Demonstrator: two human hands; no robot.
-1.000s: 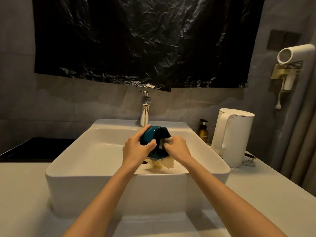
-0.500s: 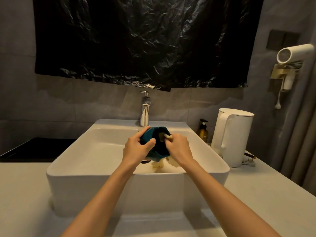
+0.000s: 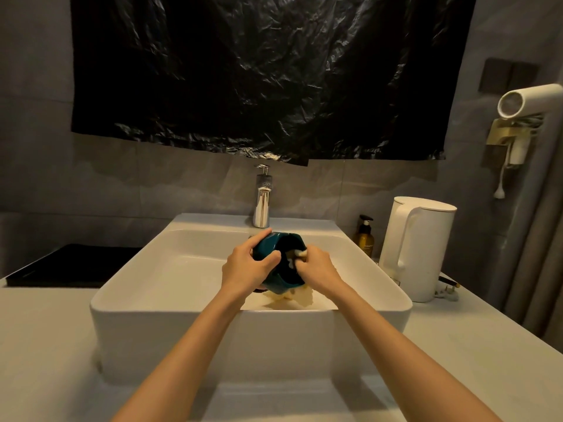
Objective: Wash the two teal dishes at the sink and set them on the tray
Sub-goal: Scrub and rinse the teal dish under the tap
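Over the white basin point(image 3: 170, 287) the left hand point(image 3: 243, 271) grips a teal bowl point(image 3: 268, 248), tipped on its side; the right hand point(image 3: 318, 269) clutches a pale cloth point(image 3: 300, 254) inside it; a black tray point(image 3: 76, 263) sits to the left.

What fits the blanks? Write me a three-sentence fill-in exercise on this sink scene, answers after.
The left hand grips the teal dish over the white ____.
The right hand presses a pale cloth into the ____.
The white kettle stands to the ____ of the faucet.
Missing words: sink; dish; right.
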